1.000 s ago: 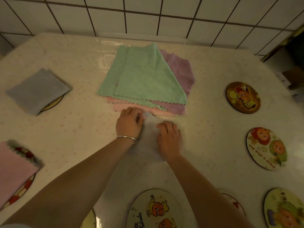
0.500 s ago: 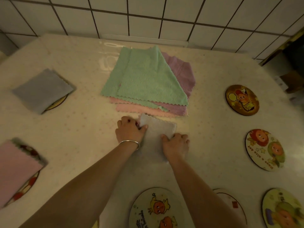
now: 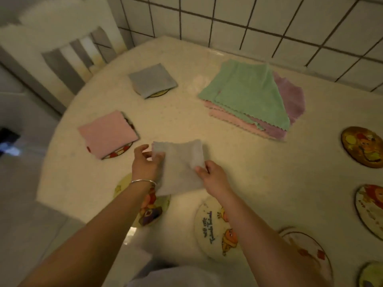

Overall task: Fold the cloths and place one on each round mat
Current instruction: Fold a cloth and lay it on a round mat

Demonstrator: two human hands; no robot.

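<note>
A folded white cloth (image 3: 180,166) is pinched at its left edge between the thumb and curled fingers of the left hand (image 3: 145,162), on whose wrist a silver bangle (image 3: 143,181) is worn, and its right edge is pinched by the thumb and fingers of the right hand (image 3: 213,176). The cloth is held between the two hands just above the table (image 3: 217,162), its lower edge hanging over a yellow round mat (image 3: 152,212) that is partly hidden by the left forearm. Just to the right of that mat, a white round mat with cartoon figures (image 3: 215,226) is seen beneath the right forearm. To the left, a folded pink cloth (image 3: 107,133) is laid on a red-patterned round mat (image 3: 118,153), and farther back a folded grey cloth (image 3: 152,80) is laid on another round mat (image 3: 159,93), of which only an edge is shown. A stack of unfolded cloths (image 3: 248,94), green on top of pink and purple, is set near the tiled wall (image 3: 248,17). Uncovered round mats are seen at the right edge, among them a dark brown mat (image 3: 362,146). A chair back (image 3: 78,56) is visible beyond the table at the upper left.
</note>
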